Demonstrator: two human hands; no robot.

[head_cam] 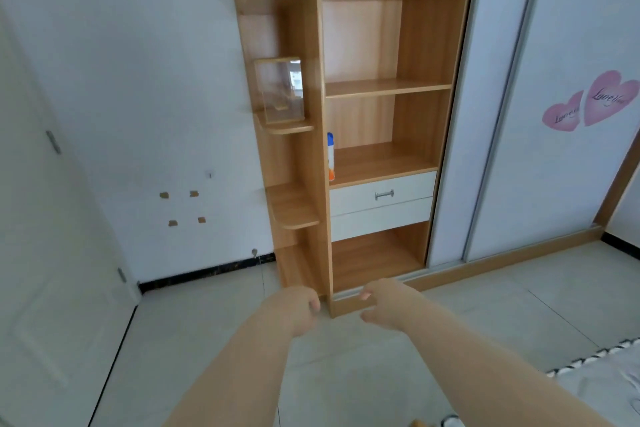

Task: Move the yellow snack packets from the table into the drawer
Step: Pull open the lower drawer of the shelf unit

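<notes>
Wooden shelves [388,87], white drawer [353,197], spray bottle [330,158]

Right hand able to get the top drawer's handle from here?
Probably yes. The right hand is empty, and nothing stands between it and the handle of the shut top drawer; it sits lower, so it must rise.

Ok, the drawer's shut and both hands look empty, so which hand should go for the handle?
Right, probably. The right hand lies straight below the drawer handle; the left hand sits off toward the side shelves. Both hold nothing.
</notes>
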